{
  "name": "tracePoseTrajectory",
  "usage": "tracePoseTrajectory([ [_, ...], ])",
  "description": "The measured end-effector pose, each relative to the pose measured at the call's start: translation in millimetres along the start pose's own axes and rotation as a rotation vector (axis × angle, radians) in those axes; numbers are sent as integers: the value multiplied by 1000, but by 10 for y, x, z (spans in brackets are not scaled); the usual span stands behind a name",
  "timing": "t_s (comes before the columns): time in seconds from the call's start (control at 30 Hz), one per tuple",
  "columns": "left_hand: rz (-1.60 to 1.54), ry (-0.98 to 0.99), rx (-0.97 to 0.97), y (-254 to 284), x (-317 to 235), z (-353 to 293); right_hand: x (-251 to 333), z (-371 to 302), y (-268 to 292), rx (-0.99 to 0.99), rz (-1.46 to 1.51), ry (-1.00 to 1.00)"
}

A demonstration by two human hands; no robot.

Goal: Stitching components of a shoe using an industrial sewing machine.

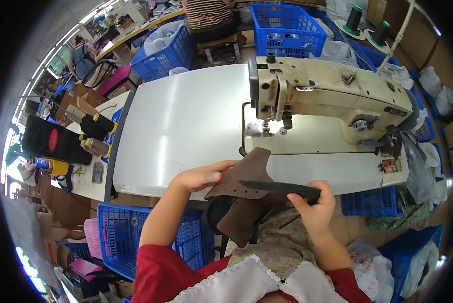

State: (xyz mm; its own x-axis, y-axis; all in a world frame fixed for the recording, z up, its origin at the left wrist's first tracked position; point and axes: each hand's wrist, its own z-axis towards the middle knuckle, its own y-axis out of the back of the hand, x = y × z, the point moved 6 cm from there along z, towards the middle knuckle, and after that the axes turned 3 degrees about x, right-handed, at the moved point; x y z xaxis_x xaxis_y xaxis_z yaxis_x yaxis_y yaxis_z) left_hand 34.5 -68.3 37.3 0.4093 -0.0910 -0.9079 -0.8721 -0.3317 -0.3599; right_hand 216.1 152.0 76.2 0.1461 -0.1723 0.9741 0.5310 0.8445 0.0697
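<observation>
My left hand (pixel 206 175) is at the left edge of a brown leather-like piece (pixel 249 164), its fingertips hidden behind it and its thumb on the near side. A row of small holes runs along the lower part of this piece. More brown material (pixel 241 222) hangs below, over my lap; whether it is the same piece I cannot tell. My right hand (pixel 315 204) is closed on the right end of a dark, narrow strip (pixel 272 186), thumb on the near side. The strip's left end crosses in front of the brown piece.
Beyond my hands stands a cream sewing machine (pixel 332 91) on a white table (pixel 181 126). Thread cones (pixel 354 20) stand behind it. Blue crates (pixel 287 30) surround the table, one large crate (pixel 130 232) at my left. A person in a striped top (pixel 208 13) sits beyond.
</observation>
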Motion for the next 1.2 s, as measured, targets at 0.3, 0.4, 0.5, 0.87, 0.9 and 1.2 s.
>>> tracePoseTrajectory([
  [0.3, 372, 315, 171, -216, -113, 318, 56, 96, 32, 36, -144, 98],
  [0.4, 328, 309, 120, -317, -172, 359, -63, 174, 79, -19, -93, -47],
  [0.5, 391, 274, -65, -213, -346, 379, -147, 194, -50, 108, 102, -182],
  [0.87, 1083, 498, -537, 299, -377, 521, -628, 320, 327, 78, 494, -508],
  [0.9, 1076, 507, -520, 291, -355, 552, -665, 308, 422, 1, 489, -573],
  [1.2, 1232, 514, -629, 302, -375, 693, -659, 178, -211, 108, 160, -427],
])
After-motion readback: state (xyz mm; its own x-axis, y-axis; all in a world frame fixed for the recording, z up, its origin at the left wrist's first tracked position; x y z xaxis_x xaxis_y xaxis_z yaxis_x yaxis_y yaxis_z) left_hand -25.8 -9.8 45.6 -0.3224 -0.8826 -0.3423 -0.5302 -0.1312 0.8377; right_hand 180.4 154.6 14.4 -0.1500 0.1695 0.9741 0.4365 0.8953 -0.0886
